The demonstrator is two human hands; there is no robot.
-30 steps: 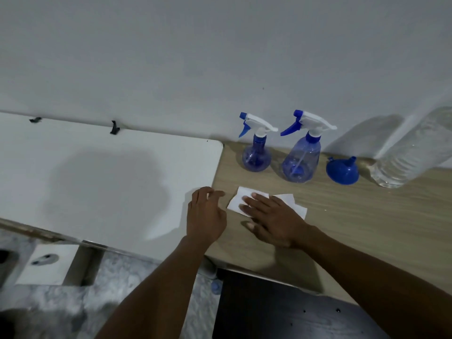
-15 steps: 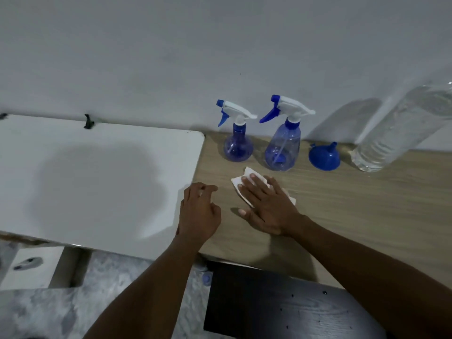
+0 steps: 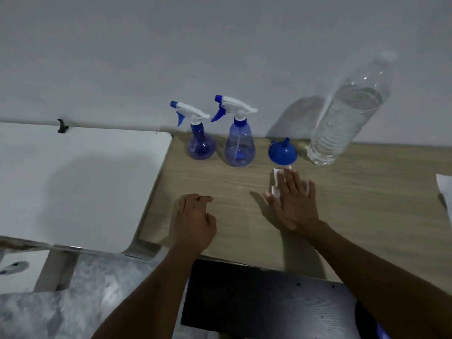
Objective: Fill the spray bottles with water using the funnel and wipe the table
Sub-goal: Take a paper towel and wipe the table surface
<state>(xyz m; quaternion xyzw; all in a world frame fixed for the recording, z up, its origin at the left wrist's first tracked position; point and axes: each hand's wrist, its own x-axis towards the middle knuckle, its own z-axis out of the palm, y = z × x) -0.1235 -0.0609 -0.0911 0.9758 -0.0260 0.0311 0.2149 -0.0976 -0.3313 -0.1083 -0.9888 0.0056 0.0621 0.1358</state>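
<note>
Under right hand [image 3: 292, 204] — tissue [image 3: 276, 178] pressed flat | funnel [image 3: 282, 152] just beyond

Person, upper limbs, two items. Left hand [image 3: 193, 223] and right hand [image 3: 293, 204] were both bare. Left forearm [image 3: 146, 289] and right forearm [image 3: 367, 265] were bare from wrist to frame edge. Dim light left fingernails and finer marks unreadable.

Against the wall stand two spray bottles [image 3: 221, 133], then rightward the funnel [image 3: 282, 151] and water bottle [image 3: 347, 118].
</note>
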